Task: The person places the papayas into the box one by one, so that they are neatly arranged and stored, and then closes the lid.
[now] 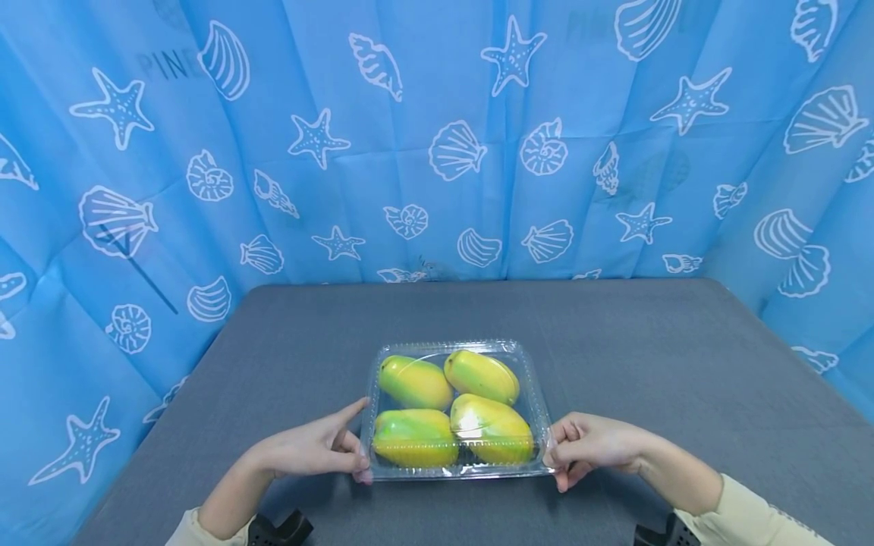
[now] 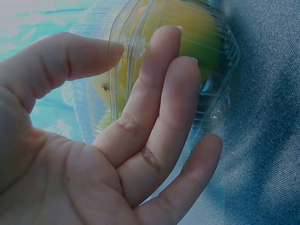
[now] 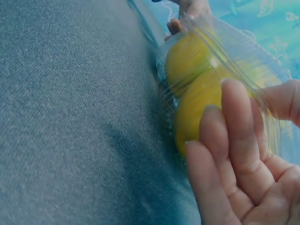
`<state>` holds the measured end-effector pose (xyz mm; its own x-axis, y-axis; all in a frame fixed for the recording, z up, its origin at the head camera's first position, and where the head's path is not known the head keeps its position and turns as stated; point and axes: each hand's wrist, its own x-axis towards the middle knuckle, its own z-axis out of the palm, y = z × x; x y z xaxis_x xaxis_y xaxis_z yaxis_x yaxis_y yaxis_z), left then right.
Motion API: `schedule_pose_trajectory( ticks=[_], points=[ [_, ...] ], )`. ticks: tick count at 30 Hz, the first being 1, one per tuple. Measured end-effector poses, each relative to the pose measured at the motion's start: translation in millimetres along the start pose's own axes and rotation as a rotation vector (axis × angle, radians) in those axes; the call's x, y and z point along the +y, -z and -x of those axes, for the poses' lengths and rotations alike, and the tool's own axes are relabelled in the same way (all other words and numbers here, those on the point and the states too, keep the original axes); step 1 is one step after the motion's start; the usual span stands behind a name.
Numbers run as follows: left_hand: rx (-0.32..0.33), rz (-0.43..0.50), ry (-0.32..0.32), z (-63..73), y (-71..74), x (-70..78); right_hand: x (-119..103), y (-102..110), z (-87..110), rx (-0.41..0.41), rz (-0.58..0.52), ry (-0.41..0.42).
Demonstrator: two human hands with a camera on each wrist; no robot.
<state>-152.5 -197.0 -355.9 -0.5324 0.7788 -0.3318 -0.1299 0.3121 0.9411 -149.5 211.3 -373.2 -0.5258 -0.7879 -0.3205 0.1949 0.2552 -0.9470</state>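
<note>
A clear plastic clamshell box (image 1: pixel 464 473) sits on the table in the head view, its lid down over several yellow-green mangoes (image 1: pixel 415 438). At its front left corner, my left hand (image 1: pixel 317 447) pinches the rim. The left wrist view shows the left thumb (image 2: pixel 93 54) against the rim's small tab, with the other fingers along the box's side. My right hand (image 1: pixel 590 447) pinches the rim at the front right corner. In the right wrist view the thumb lies on the lid's edge, and the fingertips (image 3: pixel 234 96) are beside a mango (image 3: pixel 199 112) behind the plastic.
A dark grey cloth covers the table (image 1: pixel 614 341). Behind and at both sides hangs a blue curtain (image 1: pixel 410 174) printed with white shells and starfish. Black wrist straps (image 1: pixel 278 528) show below the hands at the front edge of the view.
</note>
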Motion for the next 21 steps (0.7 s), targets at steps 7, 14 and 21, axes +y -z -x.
schedule_pose_trajectory(
  ticks=[7, 14, 21],
  points=[
    [-0.006, 0.033, 0.001, -0.1, -1.6, 1.5, -2.7, -0.8, -0.4, 0.019, -0.01, -0.028],
    [0.002, 0.064, -0.011, 0.0, -2.1, 1.5, -2.8, -1.9, -1.2, 0.061, 0.002, -0.026],
    [0.027, 0.049, -0.009, -2.2, -0.5, 1.4, -2.8, -0.5, -2.1, 0.046, -0.005, -0.058]
  ],
)
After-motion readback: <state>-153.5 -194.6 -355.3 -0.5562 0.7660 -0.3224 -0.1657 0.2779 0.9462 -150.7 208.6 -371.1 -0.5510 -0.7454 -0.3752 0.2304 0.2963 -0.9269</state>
